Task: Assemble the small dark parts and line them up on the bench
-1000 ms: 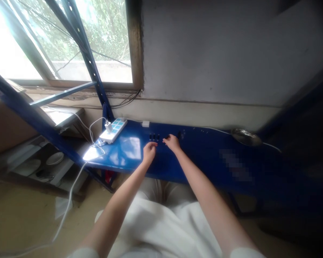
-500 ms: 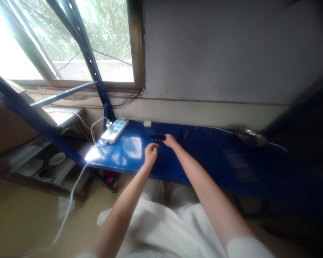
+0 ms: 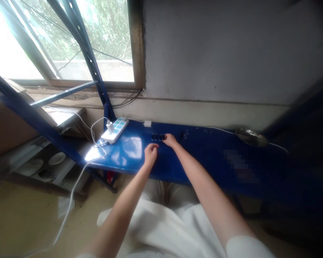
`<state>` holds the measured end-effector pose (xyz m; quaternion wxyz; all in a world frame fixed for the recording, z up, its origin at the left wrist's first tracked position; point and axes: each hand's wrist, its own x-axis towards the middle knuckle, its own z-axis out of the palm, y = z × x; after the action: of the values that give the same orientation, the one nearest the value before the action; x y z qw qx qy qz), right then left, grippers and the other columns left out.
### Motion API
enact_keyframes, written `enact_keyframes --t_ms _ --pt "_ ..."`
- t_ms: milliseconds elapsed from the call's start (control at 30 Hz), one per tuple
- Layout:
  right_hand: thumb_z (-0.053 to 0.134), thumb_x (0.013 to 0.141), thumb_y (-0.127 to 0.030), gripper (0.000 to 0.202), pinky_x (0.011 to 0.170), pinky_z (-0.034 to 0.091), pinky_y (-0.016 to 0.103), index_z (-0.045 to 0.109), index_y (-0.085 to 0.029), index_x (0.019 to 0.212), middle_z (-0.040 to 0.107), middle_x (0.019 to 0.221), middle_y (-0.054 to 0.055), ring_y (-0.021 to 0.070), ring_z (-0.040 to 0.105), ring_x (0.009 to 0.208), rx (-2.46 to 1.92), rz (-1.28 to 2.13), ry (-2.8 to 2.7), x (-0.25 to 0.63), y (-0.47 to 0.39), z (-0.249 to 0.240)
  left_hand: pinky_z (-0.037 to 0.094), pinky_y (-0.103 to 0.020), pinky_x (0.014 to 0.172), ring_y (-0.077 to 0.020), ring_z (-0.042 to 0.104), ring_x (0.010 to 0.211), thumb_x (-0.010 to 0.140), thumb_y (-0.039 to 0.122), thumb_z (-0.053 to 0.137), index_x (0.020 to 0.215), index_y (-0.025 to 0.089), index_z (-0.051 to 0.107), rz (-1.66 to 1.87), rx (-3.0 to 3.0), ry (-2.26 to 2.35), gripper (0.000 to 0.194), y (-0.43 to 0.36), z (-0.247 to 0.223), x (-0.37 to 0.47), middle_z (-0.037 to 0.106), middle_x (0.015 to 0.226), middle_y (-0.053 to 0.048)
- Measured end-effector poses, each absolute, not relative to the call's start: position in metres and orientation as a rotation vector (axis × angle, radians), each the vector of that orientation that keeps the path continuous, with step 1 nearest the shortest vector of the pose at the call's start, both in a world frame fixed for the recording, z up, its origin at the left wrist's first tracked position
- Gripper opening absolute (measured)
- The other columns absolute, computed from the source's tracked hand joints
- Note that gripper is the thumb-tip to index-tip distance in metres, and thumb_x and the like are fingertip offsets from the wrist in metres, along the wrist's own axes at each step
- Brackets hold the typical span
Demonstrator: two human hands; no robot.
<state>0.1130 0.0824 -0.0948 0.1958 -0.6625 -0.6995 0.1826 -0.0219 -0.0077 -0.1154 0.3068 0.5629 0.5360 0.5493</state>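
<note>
Over the last second, the right hand (image 3: 170, 140) has come leftward, carrying one small black oblong piece (image 3: 164, 137) to the right end of a short row. At the left end of the glossy blue bench (image 3: 204, 161), a long white power strip (image 3: 115, 130) with pale-blue socket panels lies slantwise, a blocky white plug (image 3: 110, 126) standing in it. Further right, a boxy white adapter (image 3: 148, 123) sits by the back edge. Between that edge and the near one hangs the left hand (image 3: 151, 154), fingers curled; whether its grip holds anything I cannot tell. Just beyond it stand three matching small black oblong pieces (image 3: 156, 137), side by side, with pale glints at their ends. Rightward, the right hand's grip is narrow, fingertips pinching the fourth. Towards the back right corner rests a shiny, rounded metal object (image 3: 251, 137), smooth and silvery.
</note>
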Motion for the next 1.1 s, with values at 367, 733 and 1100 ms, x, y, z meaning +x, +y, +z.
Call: enact_keyframes --t_ms 367,733,1100 --pt "0.063 0.067 -0.014 0.010 0.063 0.045 0.021 0.064 -0.014 0.077 0.069 0.080 0.008 0.0190 0.064 0.077 -1.839 0.543 -1.964 0.115 0.081 -0.093 0.048 -0.032 0.079 -0.0150 0.060 0.080 0.071 0.009 0.041 0.075 0.017 0.063 1.469 1.500 1.414 0.024 -0.007 -0.117 -0.023 0.066 0.081 -0.003" --pt "0.069 0.065 -0.017 0.040 0.056 0.047 0.022 0.058 -0.010 0.103 0.065 0.061 0.001 0.0119 0.060 0.049 -1.698 0.901 -1.895 0.138 0.072 -0.085 0.048 -0.031 0.078 -0.0145 0.060 0.078 0.071 0.009 0.041 0.075 0.016 0.063 1.458 1.490 1.402 0.024 -0.007 -0.117 -0.022 0.066 0.081 -0.003" --pt "0.060 0.069 -0.020 0.012 0.063 0.046 0.024 0.069 -0.015 0.076 0.070 0.081 0.009 0.0190 0.065 0.073 -2.016 0.534 -1.630 0.222 0.051 -0.088 0.048 -0.028 0.073 -0.0137 0.060 0.075 0.073 0.012 0.043 0.079 0.016 0.064 1.451 1.466 1.389 0.022 -0.006 -0.118 -0.023 0.065 0.080 -0.004"
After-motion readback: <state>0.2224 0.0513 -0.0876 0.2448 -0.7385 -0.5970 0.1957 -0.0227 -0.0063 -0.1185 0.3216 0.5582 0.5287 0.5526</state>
